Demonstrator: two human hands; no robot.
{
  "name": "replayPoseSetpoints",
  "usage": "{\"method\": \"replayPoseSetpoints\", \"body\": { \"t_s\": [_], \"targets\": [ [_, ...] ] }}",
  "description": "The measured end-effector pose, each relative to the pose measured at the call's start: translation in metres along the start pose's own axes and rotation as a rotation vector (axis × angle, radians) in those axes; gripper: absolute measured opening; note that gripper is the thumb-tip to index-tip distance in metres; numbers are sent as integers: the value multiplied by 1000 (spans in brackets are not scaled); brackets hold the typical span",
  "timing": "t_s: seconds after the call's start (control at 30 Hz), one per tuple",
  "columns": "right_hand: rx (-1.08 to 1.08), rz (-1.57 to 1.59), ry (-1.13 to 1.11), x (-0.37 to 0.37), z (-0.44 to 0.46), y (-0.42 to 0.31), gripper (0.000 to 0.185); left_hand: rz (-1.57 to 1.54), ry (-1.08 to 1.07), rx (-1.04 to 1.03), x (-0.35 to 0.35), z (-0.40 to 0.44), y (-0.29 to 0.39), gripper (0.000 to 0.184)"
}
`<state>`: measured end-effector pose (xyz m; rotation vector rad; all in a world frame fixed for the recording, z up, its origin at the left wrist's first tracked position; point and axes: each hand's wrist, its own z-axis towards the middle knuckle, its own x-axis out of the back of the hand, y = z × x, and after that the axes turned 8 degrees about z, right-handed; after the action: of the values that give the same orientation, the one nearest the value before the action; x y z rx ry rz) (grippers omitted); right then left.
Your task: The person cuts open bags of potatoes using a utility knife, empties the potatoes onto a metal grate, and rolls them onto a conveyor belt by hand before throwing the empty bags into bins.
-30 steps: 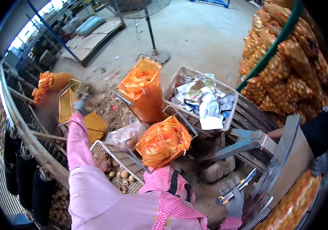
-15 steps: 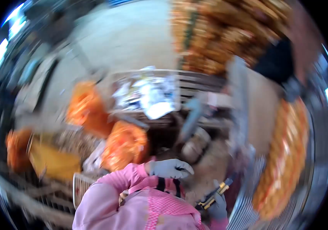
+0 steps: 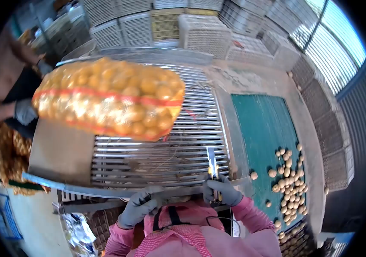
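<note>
My right hand [image 3: 222, 191], in a grey glove, grips a box cutter [image 3: 213, 169] with a yellow and black handle; its blade points away from me over the metal rollers. My left hand [image 3: 142, 206], also gloved, is at the near edge of the roller table [image 3: 161, 167], its fingers loosely bent and apart, with nothing visible in them. Beyond it, a long orange net sack [image 3: 110, 98] full of round, potato-like produce lies tilted over the rollers, red bands along its side. A co-worker's gloved hand [image 3: 25, 112] holds the sack's left end.
Right of the rollers, a green conveyor belt [image 3: 262, 124] carries many small potato-like pieces [image 3: 292, 188]. Stacked pale crates [image 3: 204, 36] line the back, and more crates [image 3: 333, 128] stand along the right. More filled sacks [image 3: 3, 147] lie at far left. A metal rim [image 3: 84, 188] borders the table's front.
My view has swung from the floor, with its orange bags and litter crate, to the roller table. The box cutter stays in my right hand and now points forward. The net sack now lies ahead.
</note>
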<state>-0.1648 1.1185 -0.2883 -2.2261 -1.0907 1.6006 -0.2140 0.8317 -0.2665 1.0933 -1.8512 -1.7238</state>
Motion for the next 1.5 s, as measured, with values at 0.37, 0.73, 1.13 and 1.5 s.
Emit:
{"method": "replayPoseSetpoints", "body": {
  "t_s": [0.37,0.73,1.13,1.5],
  "targets": [
    [-14,53,90,113,44,-106,17,-450,437,343,-41,246,-26,51],
    [-183,9,-60,183,140,-151,19,-596,776,131,18,383,-89,22],
    [621,-1491,-550,155,297,-205,24,2322,-38,-175,16,352,-32,10],
    [662,-1786,-634,131,301,-230,18,2244,-14,-194,12,343,-26,14]
  ]
}}
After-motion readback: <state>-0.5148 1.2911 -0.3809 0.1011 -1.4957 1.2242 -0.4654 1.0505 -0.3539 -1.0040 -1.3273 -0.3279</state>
